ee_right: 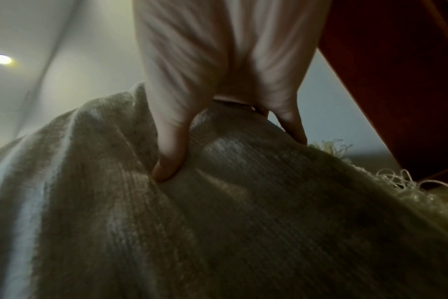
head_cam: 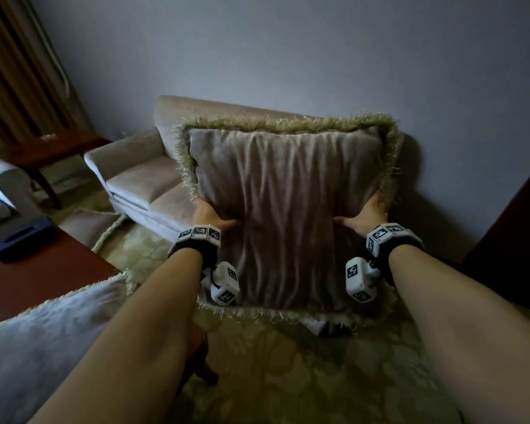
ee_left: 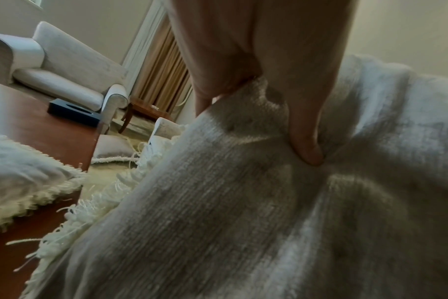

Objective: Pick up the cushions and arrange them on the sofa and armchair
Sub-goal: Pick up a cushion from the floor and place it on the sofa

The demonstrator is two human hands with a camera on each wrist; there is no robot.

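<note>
I hold a large beige cushion with a pale green fringe up in front of me, above the carpet and before the beige sofa. My left hand grips its left side, thumb pressed into the front fabric, fingers hidden behind. My right hand grips the right side the same way, thumb dug into the cloth. A second fringed cushion lies on the red-brown table at lower left. A third cushion lies on the floor by the sofa's front. An armchair stands beyond the table.
The red-brown coffee table carries a dark blue tissue box. A wooden side table stands between sofa and armchair, with brown curtains behind. Dark wooden furniture stands at right. Patterned carpet covers the floor.
</note>
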